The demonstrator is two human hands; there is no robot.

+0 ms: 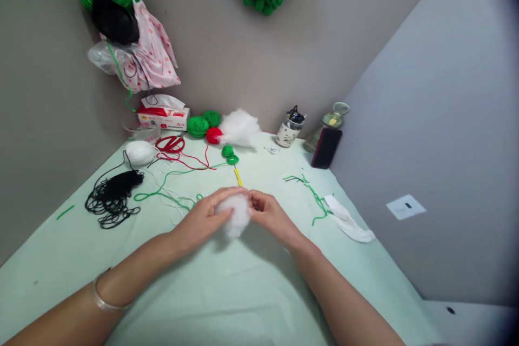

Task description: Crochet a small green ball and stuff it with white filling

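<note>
Both my hands meet over the middle of the pale green table (243,292). My left hand (205,219) is closed around a tuft of white stuffing (237,213). My right hand (270,216) pinches the same tuft from the right, fingers curled. Just beyond my fingers a yellow-handled crochet hook (238,177) lies on the table. It points toward a small green crocheted piece (229,154) with green yarn (174,186) trailing left from it.
At the back stand a pile of stuffing (239,127), green yarn balls (203,123), a red ball (213,134), red scissors (170,144) and a tissue box (163,114). Black yarn (111,197) and a white ball (139,152) lie left. A jar (289,131), phone (326,147) and white cloth (348,221) sit right.
</note>
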